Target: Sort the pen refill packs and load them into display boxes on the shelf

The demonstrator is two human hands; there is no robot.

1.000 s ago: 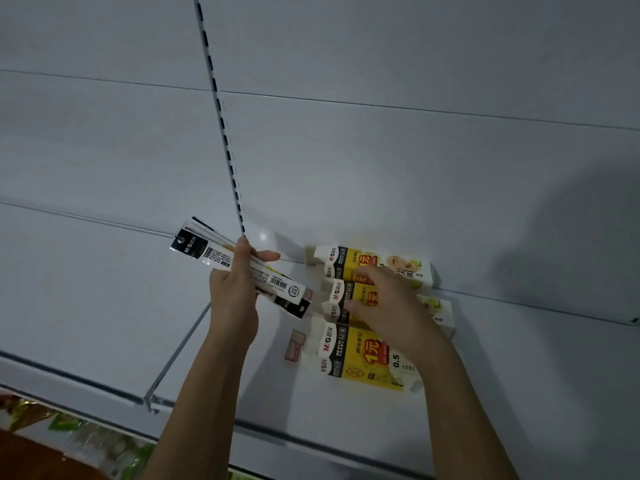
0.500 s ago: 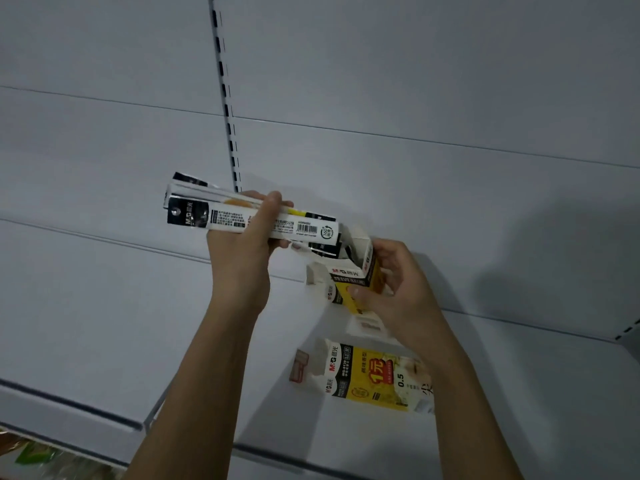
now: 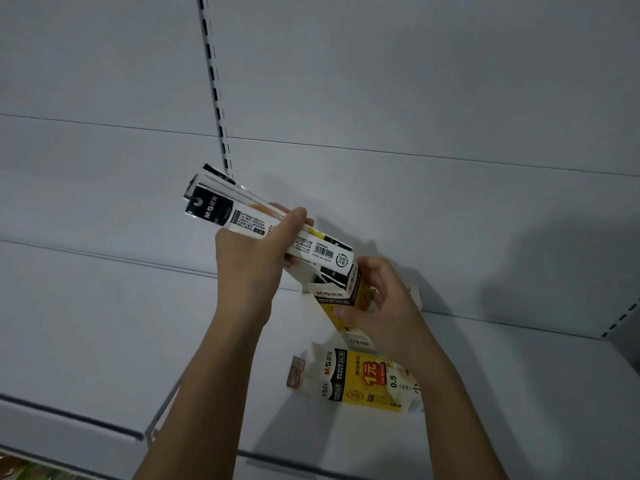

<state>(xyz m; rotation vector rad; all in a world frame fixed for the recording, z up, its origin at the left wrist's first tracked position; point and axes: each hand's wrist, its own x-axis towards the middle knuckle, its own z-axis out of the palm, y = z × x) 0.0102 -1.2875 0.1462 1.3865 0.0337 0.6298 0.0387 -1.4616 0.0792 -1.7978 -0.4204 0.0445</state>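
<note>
left hand (image 3: 254,263) grips a bundle of pen refill packs (image 3: 266,225), fingers and thumb wrapped round the middle. a second ago the bundle was held off to the left, clear of the boxes; now its lower right end sits in the open mouth of the display box (image 3: 341,299), black pack ends visible inside the opening.

right hand (image 3: 382,306) grips that display box, thumb across the yellow front, fingers round the far side. a second ago this hand lay flat on the row of boxes resting on the shelf (image 3: 519,393); half a second ago the box was already lifted and tilted mouth-up toward the bundle. since then box and bundle have closed together.

a second yellow display box (image 3: 363,379) lies flat on the shelf just below the right hand, flap open at its left end. a white corner of another box (image 3: 414,294) shows behind the right hand; cannot tell its state.

slotted upright (image 3: 216,98) runs down the back panel to just behind the bundle's top end.

judgement: sorting of this bundle looks done, loading has begun. packs are only partly in; most of their length is outside the box. next needs the bundle slid down along the box axis. risk: the fanned top ends suggest loose packs that could snag on the box lip or flap.
</note>
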